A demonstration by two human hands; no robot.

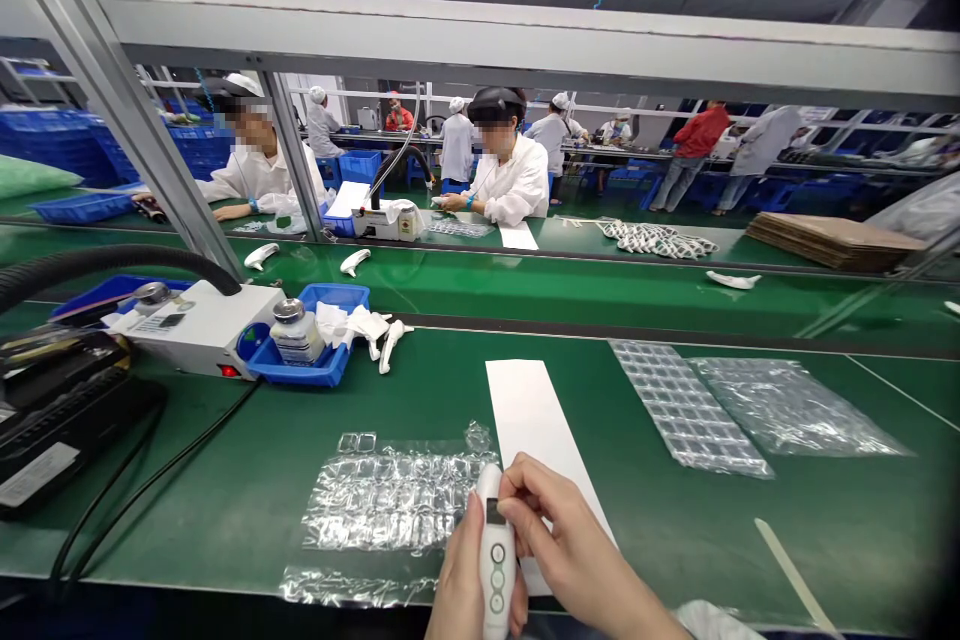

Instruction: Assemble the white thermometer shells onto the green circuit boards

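Observation:
A white handheld device (496,550) with a small dark screen and a column of round buttons stands nearly upright at the front edge of the bench. My left hand (466,565) is wrapped around its body. Thumb and forefinger of my right hand (551,525) pinch together at the right edge of the screen; whatever lies between them is too small to make out. Behind the device and to its left lies a clear plastic sheet of small square pockets (375,500). Under my right hand runs a long white paper strip (536,410).
On the right lie another clear pocketed sheet (682,400) and a clear plastic bag (795,405). At left are a white box with a hose (202,320) and a blue tray (300,372) holding a bottle. White curved parts (733,279) rest on the green belt. Co-workers sit across.

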